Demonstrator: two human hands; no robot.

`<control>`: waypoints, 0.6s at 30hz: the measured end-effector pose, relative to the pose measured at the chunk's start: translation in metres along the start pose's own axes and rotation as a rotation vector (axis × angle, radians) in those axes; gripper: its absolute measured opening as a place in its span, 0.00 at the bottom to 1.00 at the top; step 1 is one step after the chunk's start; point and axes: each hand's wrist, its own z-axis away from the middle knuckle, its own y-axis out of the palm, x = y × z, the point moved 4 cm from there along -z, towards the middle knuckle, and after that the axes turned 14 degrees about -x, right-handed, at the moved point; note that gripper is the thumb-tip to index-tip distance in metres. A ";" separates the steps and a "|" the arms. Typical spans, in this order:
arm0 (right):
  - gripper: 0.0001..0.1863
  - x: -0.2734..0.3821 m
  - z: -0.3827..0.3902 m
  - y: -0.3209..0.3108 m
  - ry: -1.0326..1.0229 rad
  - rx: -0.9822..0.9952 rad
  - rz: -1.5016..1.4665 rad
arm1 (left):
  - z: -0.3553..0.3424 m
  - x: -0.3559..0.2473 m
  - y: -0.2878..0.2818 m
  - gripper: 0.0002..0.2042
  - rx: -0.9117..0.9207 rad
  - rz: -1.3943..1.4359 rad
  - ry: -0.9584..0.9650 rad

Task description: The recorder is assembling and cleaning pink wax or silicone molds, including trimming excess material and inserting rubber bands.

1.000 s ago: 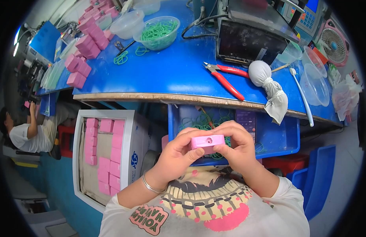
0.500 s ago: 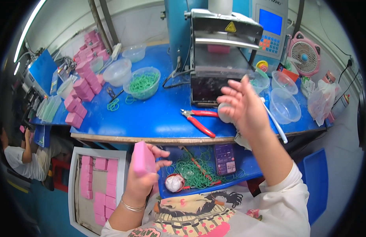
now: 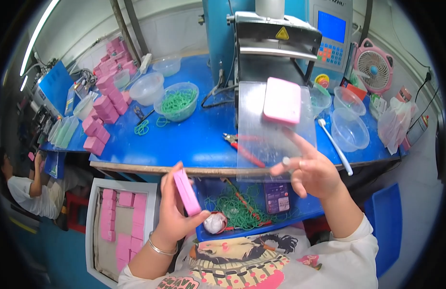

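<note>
My left hand [image 3: 177, 207] grips a pink block [image 3: 186, 192] upright, thumb on the near side, fingers behind. It is above the front of the blue drawer. My right hand [image 3: 312, 173] lies over a clear plate [image 3: 252, 154] that sticks out from the press [image 3: 276, 48] past the table edge. Its fingers are partly spread around a small pale knob-like piece [image 3: 286, 161] on the plate. A flat pink rounded square pad [image 3: 282, 100] lies on the plate's far part. Red-handled cutters [image 3: 244, 149] show partly through the plate.
Stacked pink blocks [image 3: 107, 106] stand at left, beside clear bowls [image 3: 146, 87] and a bowl of green bands [image 3: 177, 102]. A white-handled brush [image 3: 336, 149] lies at right. Below are a blue drawer [image 3: 203, 233] and a framed box [image 3: 93, 226] holding pink blocks.
The clear plate with the pink pad has come out of the press toward me. My right hand has moved down over it. My left hand has turned the pink block edge-on.
</note>
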 end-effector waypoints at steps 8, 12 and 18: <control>0.26 -0.069 0.025 0.030 0.549 0.166 0.174 | -0.029 -0.060 0.037 0.44 0.347 -0.369 0.427; 0.32 -0.098 0.013 0.023 0.562 0.172 0.241 | -0.046 -0.040 0.033 0.40 0.444 -0.486 0.276; 0.37 -0.117 0.016 0.020 0.622 0.165 -0.002 | -0.093 0.013 0.002 0.39 0.064 -0.760 0.370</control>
